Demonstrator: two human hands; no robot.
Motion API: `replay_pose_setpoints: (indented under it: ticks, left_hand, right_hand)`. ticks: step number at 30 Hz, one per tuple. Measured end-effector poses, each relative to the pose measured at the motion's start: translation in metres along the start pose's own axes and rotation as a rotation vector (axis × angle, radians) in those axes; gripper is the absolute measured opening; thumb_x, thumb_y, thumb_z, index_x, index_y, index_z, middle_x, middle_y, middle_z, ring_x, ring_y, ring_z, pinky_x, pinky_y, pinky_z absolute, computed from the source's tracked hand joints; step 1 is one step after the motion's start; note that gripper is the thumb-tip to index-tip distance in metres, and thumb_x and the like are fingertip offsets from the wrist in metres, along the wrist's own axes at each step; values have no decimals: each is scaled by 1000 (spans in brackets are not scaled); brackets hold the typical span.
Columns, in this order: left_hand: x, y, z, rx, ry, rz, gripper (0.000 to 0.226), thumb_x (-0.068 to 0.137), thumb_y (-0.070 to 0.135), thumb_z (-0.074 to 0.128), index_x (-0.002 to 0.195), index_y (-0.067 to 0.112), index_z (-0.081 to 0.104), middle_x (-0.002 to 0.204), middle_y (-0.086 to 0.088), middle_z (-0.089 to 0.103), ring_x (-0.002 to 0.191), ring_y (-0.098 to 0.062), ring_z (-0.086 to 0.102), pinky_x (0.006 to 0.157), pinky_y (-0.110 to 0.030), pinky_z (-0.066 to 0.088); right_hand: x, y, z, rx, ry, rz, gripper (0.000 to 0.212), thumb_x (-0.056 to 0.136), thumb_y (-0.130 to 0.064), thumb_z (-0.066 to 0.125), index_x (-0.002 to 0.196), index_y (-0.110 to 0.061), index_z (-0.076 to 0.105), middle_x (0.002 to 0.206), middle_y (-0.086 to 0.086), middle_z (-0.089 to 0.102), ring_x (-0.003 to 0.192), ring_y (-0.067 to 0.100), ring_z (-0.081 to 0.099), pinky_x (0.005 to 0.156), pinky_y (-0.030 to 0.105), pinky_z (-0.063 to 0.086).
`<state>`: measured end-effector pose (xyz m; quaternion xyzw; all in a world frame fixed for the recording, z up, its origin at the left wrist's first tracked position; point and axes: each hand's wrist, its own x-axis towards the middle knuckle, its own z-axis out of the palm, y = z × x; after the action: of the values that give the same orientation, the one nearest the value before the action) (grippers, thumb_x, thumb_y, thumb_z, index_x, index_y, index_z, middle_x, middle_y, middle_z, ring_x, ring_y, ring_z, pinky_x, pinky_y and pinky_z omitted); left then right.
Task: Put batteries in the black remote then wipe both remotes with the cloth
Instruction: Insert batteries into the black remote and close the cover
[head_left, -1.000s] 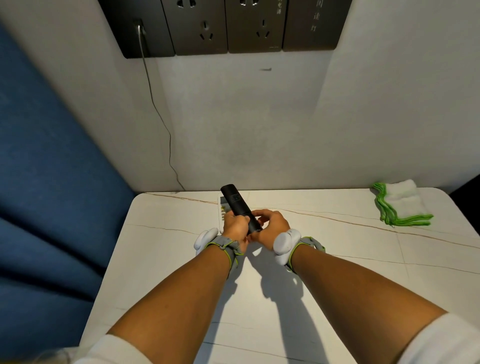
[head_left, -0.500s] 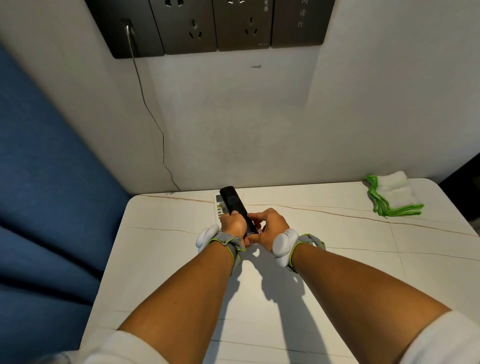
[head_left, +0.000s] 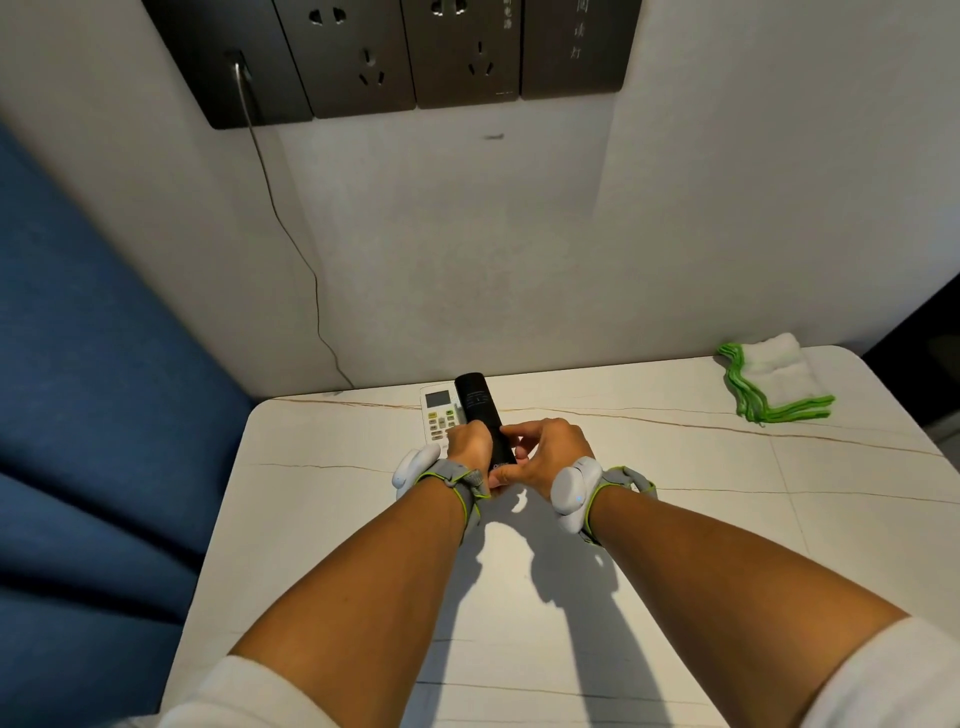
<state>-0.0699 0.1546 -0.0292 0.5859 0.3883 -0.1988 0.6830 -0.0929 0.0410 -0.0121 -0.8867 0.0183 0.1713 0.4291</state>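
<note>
The black remote (head_left: 480, 415) is held above the white table (head_left: 649, 545), its far end pointing toward the wall. My left hand (head_left: 467, 447) grips its lower left side. My right hand (head_left: 540, 454) holds its near end, fingers curled over the top and thumb underneath. A white remote (head_left: 438, 413) with a small screen lies flat on the table behind my left hand, partly hidden by the black one. The white cloth (head_left: 774, 376) with green edging is folded at the table's far right corner. No batteries are visible.
A grey wall with a dark socket panel (head_left: 395, 52) rises right behind the table; a thin cable (head_left: 296, 234) hangs from it to the table's back edge. Blue upholstery (head_left: 93, 389) borders the table's left side.
The black remote has dropped a little lower and closer to the white remote. Both hands keep their hold; my right fingers have shifted slightly on its near end.
</note>
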Motion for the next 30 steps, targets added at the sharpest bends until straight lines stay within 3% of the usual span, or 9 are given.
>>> replay_pose_setpoints:
  ticks: [4, 8, 13, 15, 18, 22, 23, 26, 30]
  left_hand:
    - [5, 0, 2, 53, -14, 56, 45, 101, 27, 32, 138, 2, 41, 135, -29, 54, 114, -45, 59, 91, -50, 50]
    - [6, -1, -2, 66, -19, 83, 39, 101, 22, 32, 136, 5, 39, 131, -32, 54, 104, -45, 61, 88, -56, 51]
    - [9, -5, -4, 90, -14, 104, 41, 100, 20, 30, 136, 3, 40, 132, -33, 54, 95, -41, 59, 75, -40, 46]
    - [8, -6, -4, 86, -23, 100, 41, 100, 21, 30, 137, 4, 38, 133, -32, 53, 101, -41, 60, 82, -42, 47]
    - [8, -6, -3, 82, -15, 89, 39, 102, 21, 30, 137, 6, 37, 128, -30, 57, 100, -44, 63, 89, -54, 53]
    - [8, -6, -5, 120, 6, 93, 40, 104, 23, 29, 140, 6, 37, 130, -28, 56, 110, -47, 60, 92, -57, 51]
    - [8, -5, -5, 122, 11, 108, 39, 104, 23, 31, 138, 6, 38, 130, -27, 56, 112, -47, 60, 89, -57, 53]
    - [-2, -3, -2, 22, -50, 167, 23, 102, 14, 40, 123, 8, 47, 102, -21, 65, 80, -38, 66, 45, -31, 54]
    - [-8, 1, -2, 14, -113, 196, 30, 98, 2, 47, 128, 1, 49, 104, -20, 63, 72, -33, 64, 48, -32, 56]
  right_hand:
    - [0, -1, -1, 8, -32, 2, 76, 58, -25, 92, 128, -21, 63, 92, -6, 64, 84, 10, 60, 78, 16, 42]
    - [-1, -1, 2, -18, -56, -5, 76, 61, -18, 89, 131, -20, 61, 93, -6, 62, 86, 11, 58, 79, 16, 40]
    - [2, 0, 5, 0, -59, 11, 79, 54, -25, 94, 128, -20, 64, 85, -5, 64, 80, 12, 59, 77, 17, 42]
    - [3, 0, 4, -8, -69, 21, 80, 52, -26, 94, 127, -20, 65, 79, -8, 64, 74, 8, 60, 71, 12, 43]
    - [3, -1, 3, -16, -69, 22, 80, 49, -28, 96, 124, -20, 67, 68, -23, 52, 60, -9, 50, 45, -6, 33]
    - [3, -1, 5, -2, -57, 15, 80, 49, -24, 96, 123, -20, 67, 71, -22, 54, 59, -10, 50, 43, -7, 32]
    - [3, -1, 5, 6, -49, 15, 79, 50, -21, 95, 124, -20, 66, 75, -17, 57, 63, -7, 54, 49, -6, 33]
    - [4, -2, 5, 44, 6, 14, 72, 57, -10, 90, 124, -22, 66, 74, -18, 55, 69, 6, 58, 61, 7, 42]
    - [5, 1, 0, 124, 24, 6, 61, 62, -3, 86, 119, -18, 68, 75, -19, 51, 62, -4, 51, 42, -4, 36]
